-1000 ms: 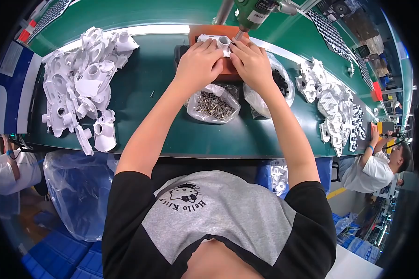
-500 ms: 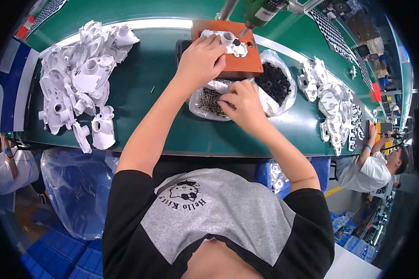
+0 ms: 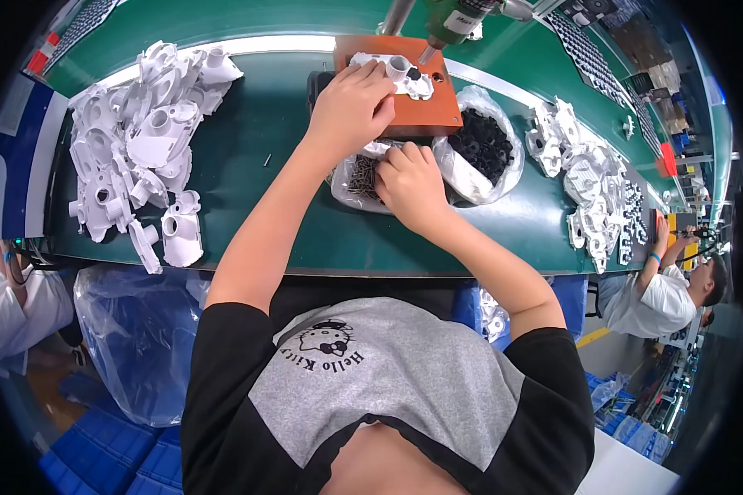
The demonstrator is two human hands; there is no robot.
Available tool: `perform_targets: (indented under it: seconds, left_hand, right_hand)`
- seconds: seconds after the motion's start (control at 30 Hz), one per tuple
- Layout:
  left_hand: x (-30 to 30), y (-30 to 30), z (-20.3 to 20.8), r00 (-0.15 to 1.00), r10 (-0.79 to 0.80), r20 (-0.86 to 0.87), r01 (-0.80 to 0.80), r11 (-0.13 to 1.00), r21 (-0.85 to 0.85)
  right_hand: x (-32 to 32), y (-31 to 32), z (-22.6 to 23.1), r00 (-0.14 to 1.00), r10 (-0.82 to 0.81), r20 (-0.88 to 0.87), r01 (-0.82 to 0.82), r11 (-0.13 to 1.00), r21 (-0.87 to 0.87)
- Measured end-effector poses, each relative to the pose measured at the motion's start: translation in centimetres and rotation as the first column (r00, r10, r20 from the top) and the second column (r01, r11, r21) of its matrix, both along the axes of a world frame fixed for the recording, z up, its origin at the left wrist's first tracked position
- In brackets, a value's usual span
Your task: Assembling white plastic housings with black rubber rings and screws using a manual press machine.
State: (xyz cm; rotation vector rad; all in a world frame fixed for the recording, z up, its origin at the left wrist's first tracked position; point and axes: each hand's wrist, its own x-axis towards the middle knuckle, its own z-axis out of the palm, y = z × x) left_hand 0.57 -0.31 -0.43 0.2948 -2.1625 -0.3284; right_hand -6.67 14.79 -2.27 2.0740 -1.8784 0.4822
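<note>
On top of the orange block [image 3: 429,118] lies a white plastic housing part [image 3: 398,68] with a round tube and a small black piece in it. My left hand [image 3: 351,103] presses over its left end, fingers bent together and thumb to the side. Below the block, a clear bag [image 3: 351,199] holds many small screws [image 3: 362,175]. My right hand [image 3: 413,186] is curled in at the right side of these screws, its fingertips partly hidden, so whatever they pinch cannot be made out. The green tip of a power screwdriver [image 3: 447,29] hangs above the block.
A heap of white plastic housings [image 3: 140,140] covers the table's left. Beside the screws sits a bag of black parts [image 3: 483,148]. More white parts [image 3: 590,186] lie at the right, and a single screw [image 3: 267,160] rests on the green table. Another person [image 3: 660,289] works far right.
My right hand has shifted slightly left and down into the screws, its fingers curling more. My left hand stays on the white part.
</note>
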Motion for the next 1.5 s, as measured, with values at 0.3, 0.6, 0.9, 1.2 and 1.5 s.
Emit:
perform_targets:
  seconds: [0.3,0.6,0.9,1.2,1.5]
  left_hand:
    - [0.1,-0.1,0.0,1.0,0.013,-0.022,-0.013,1.0,-0.013]
    - [0.1,-0.1,-0.1,1.0,0.013,-0.003,-0.013,1.0,0.012]
    - [0.6,0.1,0.4,0.994,-0.004,0.112,0.005,1.0,-0.003]
    - [0.8,-0.1,0.0,0.989,-0.005,0.145,0.003,1.0,0.013]
    - [0.5,-0.3,-0.1,0.992,-0.004,0.129,0.002,1.0,0.015]
  right_hand:
    - [-0.1,0.1,0.7,0.998,0.059,0.013,-0.06,0.996,0.066]
    - [-0.6,-0.2,1.1,0.98,0.054,0.192,-0.067,0.996,0.06]
    - [-9.0,-3.9,6.9,0.622,-0.174,0.763,0.15,0.983,0.102]
    - [-11.7,-8.4,6.2,0.689,-0.204,0.695,0.106,0.978,0.181]
    - [-13.9,-9.6,7.1,0.651,-0.177,0.738,-0.162,0.917,0.363]
